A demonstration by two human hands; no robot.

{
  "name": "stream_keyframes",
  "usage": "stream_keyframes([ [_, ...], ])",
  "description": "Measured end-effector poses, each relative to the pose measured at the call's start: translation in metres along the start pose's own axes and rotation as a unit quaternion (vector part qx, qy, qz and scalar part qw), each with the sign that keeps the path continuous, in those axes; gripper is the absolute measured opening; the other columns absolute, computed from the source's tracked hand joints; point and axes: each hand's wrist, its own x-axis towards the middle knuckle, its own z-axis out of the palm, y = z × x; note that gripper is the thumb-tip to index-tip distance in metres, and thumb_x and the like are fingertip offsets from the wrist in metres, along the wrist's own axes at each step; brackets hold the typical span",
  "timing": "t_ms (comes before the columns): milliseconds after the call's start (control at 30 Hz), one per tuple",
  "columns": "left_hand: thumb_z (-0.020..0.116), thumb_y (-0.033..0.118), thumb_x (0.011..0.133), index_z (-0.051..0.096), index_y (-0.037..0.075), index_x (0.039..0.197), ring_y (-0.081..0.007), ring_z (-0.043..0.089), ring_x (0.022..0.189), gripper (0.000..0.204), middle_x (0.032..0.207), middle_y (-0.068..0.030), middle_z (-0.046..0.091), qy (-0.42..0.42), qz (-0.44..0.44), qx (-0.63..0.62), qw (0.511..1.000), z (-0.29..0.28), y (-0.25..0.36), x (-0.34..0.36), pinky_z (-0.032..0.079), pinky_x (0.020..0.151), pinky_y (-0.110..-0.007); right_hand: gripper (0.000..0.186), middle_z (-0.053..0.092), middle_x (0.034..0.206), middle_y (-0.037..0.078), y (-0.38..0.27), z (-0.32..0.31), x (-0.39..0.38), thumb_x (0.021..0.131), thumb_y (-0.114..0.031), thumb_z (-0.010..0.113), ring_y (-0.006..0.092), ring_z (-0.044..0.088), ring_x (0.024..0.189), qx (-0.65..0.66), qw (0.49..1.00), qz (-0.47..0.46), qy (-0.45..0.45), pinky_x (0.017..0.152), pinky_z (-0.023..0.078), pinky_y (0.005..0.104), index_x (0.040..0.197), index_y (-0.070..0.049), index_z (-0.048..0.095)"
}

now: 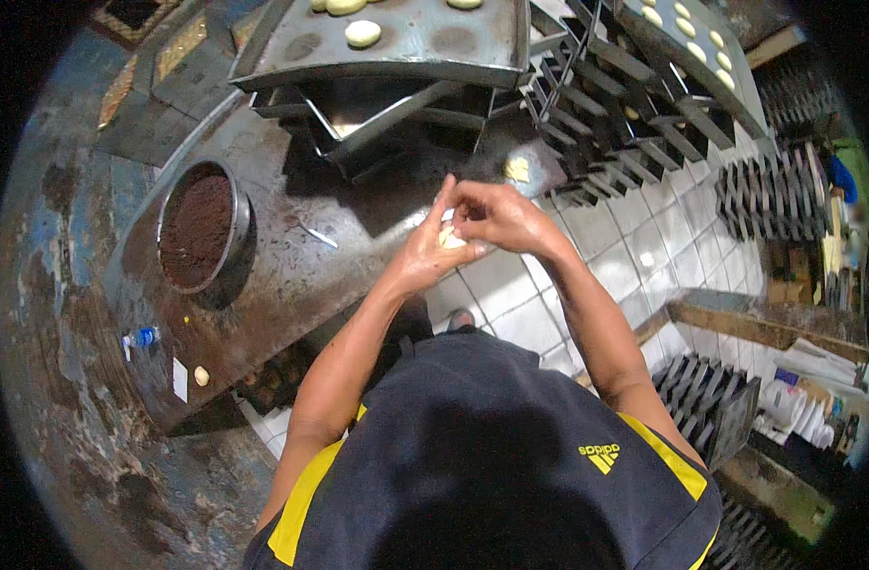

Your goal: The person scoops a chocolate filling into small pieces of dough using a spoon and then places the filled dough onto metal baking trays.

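In front of my body, over the table's near edge, my two hands meet around a small piece of pale yellow dough [448,237]. My left hand [425,255] cups it from below, thumb and fingers about it. From above, my right hand [506,217] presses curled fingers onto the same piece, partly hiding it. Beyond them on the table lie some loose dough scraps [517,169]. A metal bowl [245,233] at the left holds dark brown crumbly filling [199,223]. Between bowl and hands rests a thin light-coloured strip or tool [318,235].
A metal tray [415,55] with pale dough balls [362,34] sits on stacked trays at the far side. Another dough-laden tray [693,57] tops crisscrossed trays at far right. A blue-and-clear item [142,337], white card [180,379] and dough lump [202,376] occupy the table's left end.
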Motion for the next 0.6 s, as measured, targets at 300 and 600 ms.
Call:
stream_keyframes([
  [300,0.035,0.054,0.108,0.058,0.001,0.139,-0.021,0.036,0.147,0.066,0.16,-0.0121,0.038,0.051,0.043,-0.427,0.902,0.0,0.042,-0.019,0.028,0.12,-0.035,0.048,0.067,0.108,0.013,-0.013,0.059,-0.004,0.091,-0.027,0.076,0.0255,0.067,0.096,-0.146,0.882,-0.284,0.345,0.088,0.054,0.0358,0.126,0.0,0.058],
  [600,0.053,0.026,0.106,0.046,0.007,0.152,-0.0206,0.026,0.151,0.05,0.162,-0.0109,0.035,0.119,0.249,-0.255,0.927,-0.072,0.093,0.037,0.028,0.119,-0.034,0.024,0.068,0.101,0.001,-0.082,-0.037,0.085,0.1,-0.025,0.064,0.0082,0.063,0.091,0.301,0.953,0.022,0.027,0.08,0.051,0.024,0.115,-0.006,0.062],
])
